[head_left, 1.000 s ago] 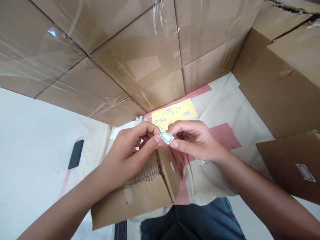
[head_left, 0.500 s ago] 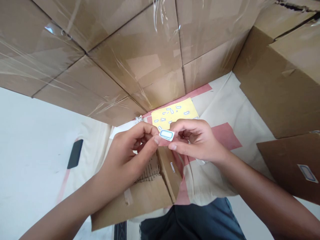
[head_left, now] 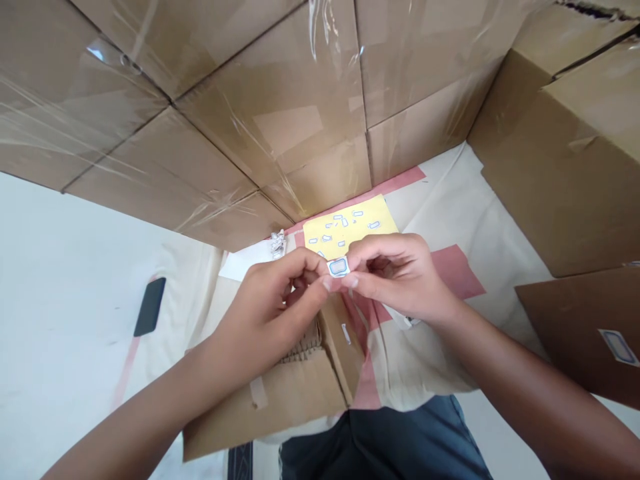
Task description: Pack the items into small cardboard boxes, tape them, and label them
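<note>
Between my two hands is a small white label [head_left: 339, 267] with a blue rounded border. My left hand [head_left: 283, 300] pinches its left end between thumb and forefinger. The thumb and forefinger of my right hand [head_left: 395, 273] close on its right end, covering that edge. Just beyond the fingers lies a yellow sheet [head_left: 360, 225] with several similar blue-bordered labels scattered on it. Below my left hand sits an open cardboard box [head_left: 280, 400], its flap towards me and its inside partly hidden by the hand.
Stacked cardboard boxes [head_left: 220, 133] wrapped in clear film form a wall ahead. More cardboard [head_left: 565, 173] stands at the right, one piece bearing a blue-bordered label [head_left: 619, 347]. A black phone-like object [head_left: 150, 307] lies at left. Crumpled paper bits [head_left: 278, 244] rest on white paper.
My hands have come closer together and slightly to the right. My right fingers now grip the label's right end, and less of the label shows between them.
</note>
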`<state>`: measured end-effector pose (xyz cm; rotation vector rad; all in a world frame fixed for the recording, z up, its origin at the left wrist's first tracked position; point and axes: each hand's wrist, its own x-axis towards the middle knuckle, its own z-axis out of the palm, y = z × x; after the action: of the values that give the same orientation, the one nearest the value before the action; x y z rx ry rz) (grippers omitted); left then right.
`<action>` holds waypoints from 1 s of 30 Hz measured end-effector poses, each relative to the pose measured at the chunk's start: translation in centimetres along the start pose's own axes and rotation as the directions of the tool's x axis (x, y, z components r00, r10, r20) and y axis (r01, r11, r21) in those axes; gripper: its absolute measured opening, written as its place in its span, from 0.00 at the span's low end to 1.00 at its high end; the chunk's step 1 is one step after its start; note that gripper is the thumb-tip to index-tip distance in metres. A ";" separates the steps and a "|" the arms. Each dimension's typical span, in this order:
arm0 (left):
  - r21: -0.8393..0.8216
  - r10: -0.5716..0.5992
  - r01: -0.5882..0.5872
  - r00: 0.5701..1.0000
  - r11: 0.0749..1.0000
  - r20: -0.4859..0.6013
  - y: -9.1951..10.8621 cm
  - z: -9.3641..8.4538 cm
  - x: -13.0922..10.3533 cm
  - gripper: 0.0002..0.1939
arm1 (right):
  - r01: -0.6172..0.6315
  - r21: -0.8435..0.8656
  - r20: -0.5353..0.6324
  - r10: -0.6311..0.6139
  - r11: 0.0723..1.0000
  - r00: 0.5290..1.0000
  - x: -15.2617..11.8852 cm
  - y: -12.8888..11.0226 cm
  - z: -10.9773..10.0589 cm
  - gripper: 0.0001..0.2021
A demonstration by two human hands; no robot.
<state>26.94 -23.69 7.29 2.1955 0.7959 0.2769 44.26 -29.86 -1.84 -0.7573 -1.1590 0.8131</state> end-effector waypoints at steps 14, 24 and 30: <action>0.610 0.467 -0.303 0.875 0.733 -0.128 -0.8 0.2 -0.5 0.05 | 0.267 -0.393 0.047 -0.271 0.880 0.962 -0.3 0.5 0.3 0.06; 0.509 0.364 -0.256 0.923 0.822 -0.124 -0.7 0.5 -0.1 0.03 | 0.491 -0.718 0.267 -0.456 0.493 0.849 -0.4 1.1 -0.3 0.11; 0.520 0.336 -0.235 0.935 0.821 -0.108 -0.9 0.4 -0.3 0.05 | 0.485 -0.695 0.242 -0.462 0.531 0.853 -0.3 1.2 -0.3 0.12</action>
<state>26.52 -23.65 6.41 2.8272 0.6893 0.4881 44.26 -29.58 -3.06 -1.0125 -1.6535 -0.1715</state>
